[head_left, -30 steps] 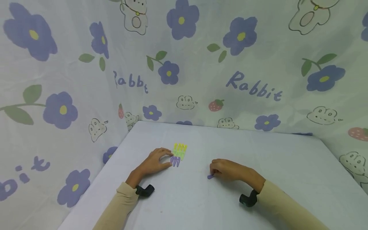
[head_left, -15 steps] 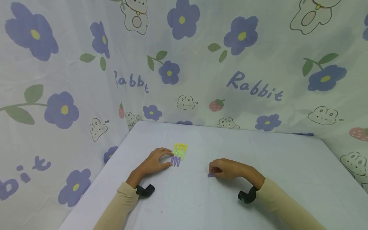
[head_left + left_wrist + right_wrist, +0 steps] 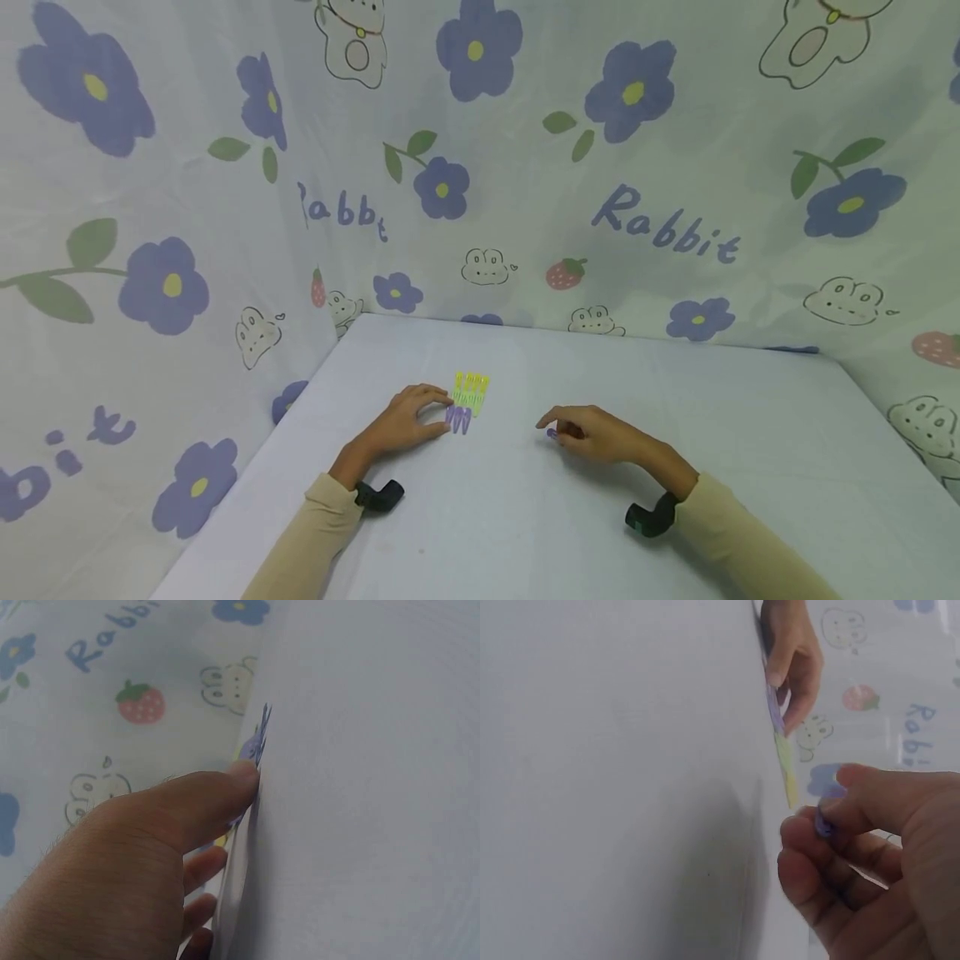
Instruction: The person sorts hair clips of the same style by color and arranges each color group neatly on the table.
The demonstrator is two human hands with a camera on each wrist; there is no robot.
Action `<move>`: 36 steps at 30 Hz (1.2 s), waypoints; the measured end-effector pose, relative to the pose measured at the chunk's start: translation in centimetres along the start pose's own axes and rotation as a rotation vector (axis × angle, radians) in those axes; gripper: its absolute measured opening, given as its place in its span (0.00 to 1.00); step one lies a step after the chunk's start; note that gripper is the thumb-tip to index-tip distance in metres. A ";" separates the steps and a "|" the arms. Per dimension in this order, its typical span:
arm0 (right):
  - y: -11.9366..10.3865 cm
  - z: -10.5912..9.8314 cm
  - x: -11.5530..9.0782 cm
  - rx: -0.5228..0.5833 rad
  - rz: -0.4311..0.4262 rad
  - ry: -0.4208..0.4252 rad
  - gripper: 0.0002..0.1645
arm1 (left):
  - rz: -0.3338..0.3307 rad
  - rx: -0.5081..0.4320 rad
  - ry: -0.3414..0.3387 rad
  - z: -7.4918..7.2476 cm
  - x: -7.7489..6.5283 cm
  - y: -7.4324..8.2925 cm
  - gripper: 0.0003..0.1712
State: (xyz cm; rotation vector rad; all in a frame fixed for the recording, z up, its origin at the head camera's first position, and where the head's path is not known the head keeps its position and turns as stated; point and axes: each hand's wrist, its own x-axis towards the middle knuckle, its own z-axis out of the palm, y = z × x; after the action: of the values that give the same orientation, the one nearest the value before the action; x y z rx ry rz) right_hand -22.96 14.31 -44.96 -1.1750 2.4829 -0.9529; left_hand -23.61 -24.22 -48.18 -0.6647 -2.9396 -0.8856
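Note:
Purple snap hair clips [image 3: 459, 421] lie side by side on the white table, below a row of green hair clips [image 3: 468, 402] and a row of yellow hair clips [image 3: 472, 382]. My left hand [image 3: 405, 423] rests at the left end of the purple row, thumb and index fingertip at its edge, fingers loosely bent. To the right, above the table, my right hand [image 3: 596, 435] pinches another purple hair clip [image 3: 824, 823] between thumb and fingers. Most of that clip is hidden by the fingers. In the left wrist view the thumb [image 3: 217, 796] covers part of the rows.
A white cloth covers the table [image 3: 480, 517]. Behind it and on the left hangs a curtain [image 3: 510, 167] printed with flowers, rabbits and strawberries. Black wrist cameras [image 3: 381, 497] sit on both forearms, over beige sleeves.
My right hand has risen slightly with the purple hair clip, its index finger straightening out and the clip turning in its grip. My left hand and the rows have stayed put.

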 end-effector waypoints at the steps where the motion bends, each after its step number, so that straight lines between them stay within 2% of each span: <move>1: 0.0 0.0 0.0 0.014 -0.002 0.011 0.16 | -0.004 0.001 -0.001 0.0 0.0 0.0 0.26; 7: -0.3 0.2 -0.2 0.034 -0.007 0.078 0.21 | -0.012 0.007 -0.005 0.0 -0.1 0.2 0.26; 14: -0.4 0.4 -0.3 0.090 -0.025 0.083 0.33 | 0.002 0.006 0.005 0.0 -0.1 0.1 0.26; 24: -0.4 1.3 0.0 0.127 -0.003 0.063 0.30 | 0.012 0.003 0.007 0.1 -0.1 0.0 0.26; 36: -0.2 2.0 0.3 0.171 -0.047 0.092 0.30 | 0.025 0.001 0.018 0.2 -0.1 0.0 0.26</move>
State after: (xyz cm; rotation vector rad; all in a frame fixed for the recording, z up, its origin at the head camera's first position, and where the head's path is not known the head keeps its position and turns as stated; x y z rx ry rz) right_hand -22.11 13.04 -46.34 -1.1627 2.3954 -1.2305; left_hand -23.49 -24.12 -48.40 -0.6878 -2.9088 -0.8826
